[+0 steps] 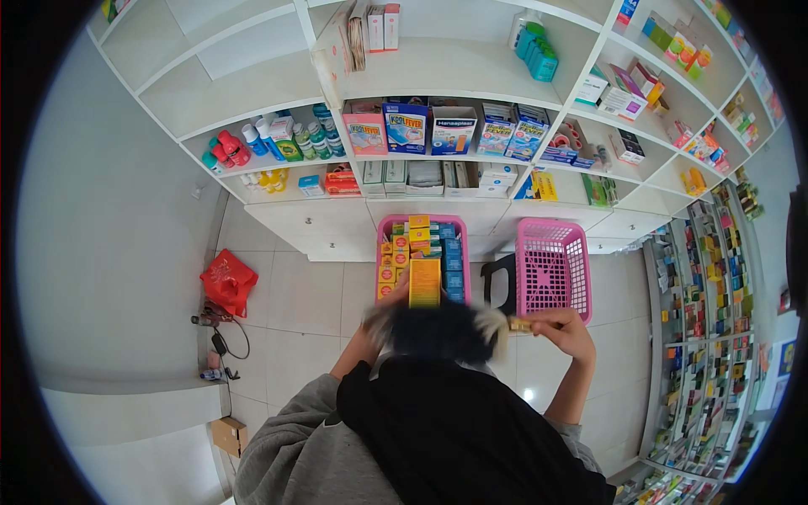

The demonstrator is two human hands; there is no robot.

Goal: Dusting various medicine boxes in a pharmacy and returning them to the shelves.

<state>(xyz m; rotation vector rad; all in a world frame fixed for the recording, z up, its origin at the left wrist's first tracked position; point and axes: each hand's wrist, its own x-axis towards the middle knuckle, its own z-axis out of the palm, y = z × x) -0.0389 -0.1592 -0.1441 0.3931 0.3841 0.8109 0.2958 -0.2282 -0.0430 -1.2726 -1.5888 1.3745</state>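
Note:
My right hand [566, 331] grips the short wooden handle of a soft duster [442, 331]. Its head is a fuzzy dark blue middle with pale tufts at both ends, blurred by motion. Just beyond the duster, a yellow carton [425, 282] stands up above the near part of a pink basket [464, 252]. Along the carton's left side my left hand [391, 301] is closed on it, its wrist partly behind the duster. Inside the basket, small yellow boxes [387, 275] fill the left and blue boxes [454, 263] the right.
A second pink basket [555, 225], with nothing in it, rests on a black stool [497, 290] to the right. White shelves [438, 71] with medicine packs rise ahead, above white drawers [337, 240]. A red bag [227, 282] and cables [223, 341] lie on the left floor.

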